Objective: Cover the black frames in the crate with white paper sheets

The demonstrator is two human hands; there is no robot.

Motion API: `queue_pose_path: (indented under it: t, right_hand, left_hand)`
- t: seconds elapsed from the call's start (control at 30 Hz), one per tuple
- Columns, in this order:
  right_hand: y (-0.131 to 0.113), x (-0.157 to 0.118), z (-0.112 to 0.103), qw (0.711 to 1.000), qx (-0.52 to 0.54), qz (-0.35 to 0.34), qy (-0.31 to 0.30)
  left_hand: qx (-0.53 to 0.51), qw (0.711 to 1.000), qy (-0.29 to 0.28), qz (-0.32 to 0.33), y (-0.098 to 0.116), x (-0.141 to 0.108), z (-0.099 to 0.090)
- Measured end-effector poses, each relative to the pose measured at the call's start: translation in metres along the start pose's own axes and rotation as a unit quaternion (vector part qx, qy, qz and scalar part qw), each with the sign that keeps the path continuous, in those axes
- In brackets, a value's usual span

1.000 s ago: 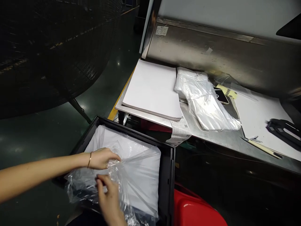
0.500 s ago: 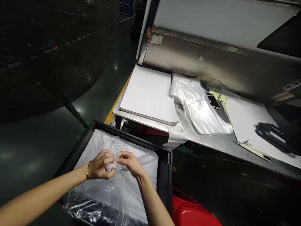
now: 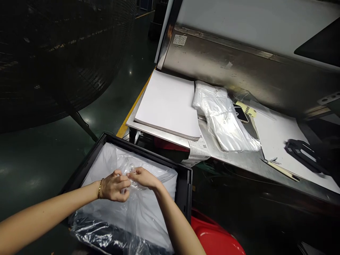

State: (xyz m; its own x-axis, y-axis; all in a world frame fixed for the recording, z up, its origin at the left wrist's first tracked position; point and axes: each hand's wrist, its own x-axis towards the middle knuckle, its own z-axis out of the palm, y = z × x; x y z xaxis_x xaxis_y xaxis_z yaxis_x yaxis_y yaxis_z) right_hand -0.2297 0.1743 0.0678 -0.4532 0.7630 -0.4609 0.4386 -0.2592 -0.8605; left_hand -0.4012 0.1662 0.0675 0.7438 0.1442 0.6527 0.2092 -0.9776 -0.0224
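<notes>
My left hand (image 3: 116, 186) and my right hand (image 3: 143, 178) meet over a black crate (image 3: 184, 191), their fingers curled and pinching the gathered middle of a clear plastic bag (image 3: 132, 209). The bunched plastic stands up between my fingertips, partly hidden by them. Beneath the film lies a white sheet or stack (image 3: 151, 219), covering most of the crate's inside. The bag's loose lower part hangs crumpled over the crate's near side. A gold bracelet (image 3: 100, 188) circles my left wrist.
On the metal bench (image 3: 162, 136) lie a stack of white sheets (image 3: 170, 102), a bundle of clear plastic bags (image 3: 223, 120), a phone (image 3: 241, 114) and a cutter-like tool (image 3: 283, 170). A red stool (image 3: 217, 237) stands right of the crate. A large fan (image 3: 61, 60) is at left.
My right hand has turned and shifted slightly up and left, closer over my left fingers. Both hands still pinch the bag's gathered plastic. The view has shifted a little.
</notes>
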Motion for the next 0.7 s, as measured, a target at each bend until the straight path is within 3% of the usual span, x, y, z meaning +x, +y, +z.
queue_pose_path:
  t: [0.07, 0.17, 0.23, 0.33, 0.43, 0.53, 0.63, 0.7]
  right_hand:
    - [-0.002, 0.005, 0.003, 0.999, -0.006, -0.001, 0.042]
    - [0.005, 0.009, 0.008, 0.982, -0.032, 0.021, 0.185]
    - [0.023, 0.012, 0.008, 0.954, -0.051, 0.058, 0.289]
    - [0.072, 0.013, 0.007, 0.905, -0.071, 0.122, 0.400]
    - [0.128, 0.008, 0.016, 0.875, -0.079, 0.158, 0.450]
    - [0.161, -0.003, 0.033, 0.861, -0.068, 0.160, 0.478]
    - [0.157, -0.020, 0.045, 0.856, -0.047, 0.123, 0.500]
    - [0.138, -0.032, 0.047, 0.869, -0.032, 0.069, 0.490]
  left_hand:
    - [-0.001, 1.000, -0.027, 0.001, -0.004, 0.001, -0.004]
    - [0.011, 0.995, -0.084, -0.042, -0.010, -0.003, -0.005]
    - [0.015, 0.987, -0.120, -0.103, -0.009, -0.015, 0.001]
    - [0.001, 0.962, -0.163, -0.220, 0.010, -0.052, 0.013]
    - [-0.015, 0.915, -0.184, -0.359, 0.039, -0.099, 0.010]
    - [-0.060, 0.855, -0.208, -0.472, 0.054, -0.126, -0.010]
    - [-0.160, 0.795, -0.228, -0.539, 0.045, -0.112, -0.026]
    - [-0.251, 0.762, -0.233, -0.549, 0.032, -0.084, -0.020]
